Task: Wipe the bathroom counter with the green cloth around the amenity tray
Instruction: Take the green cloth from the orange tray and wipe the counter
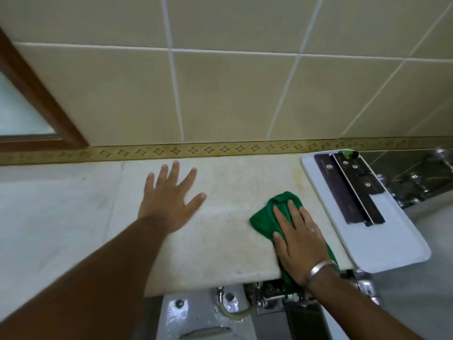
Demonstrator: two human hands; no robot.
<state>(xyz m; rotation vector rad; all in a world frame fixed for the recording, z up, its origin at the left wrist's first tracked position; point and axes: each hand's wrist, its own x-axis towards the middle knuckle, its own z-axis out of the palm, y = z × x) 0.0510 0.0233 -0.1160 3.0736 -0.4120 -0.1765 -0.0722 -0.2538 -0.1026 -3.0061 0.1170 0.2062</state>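
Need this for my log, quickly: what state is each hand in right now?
Left hand: open, fingers spread, holding nothing.
Right hand: open, flat fingers pressing the green cloth onto the counter.

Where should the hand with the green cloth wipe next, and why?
Probably forward, toward the wall. The right hand presses the green cloth flat on the counter beside the tray, and yellowish stains show just ahead along the tray's edge. The left hand is spread farther left, out of the way.
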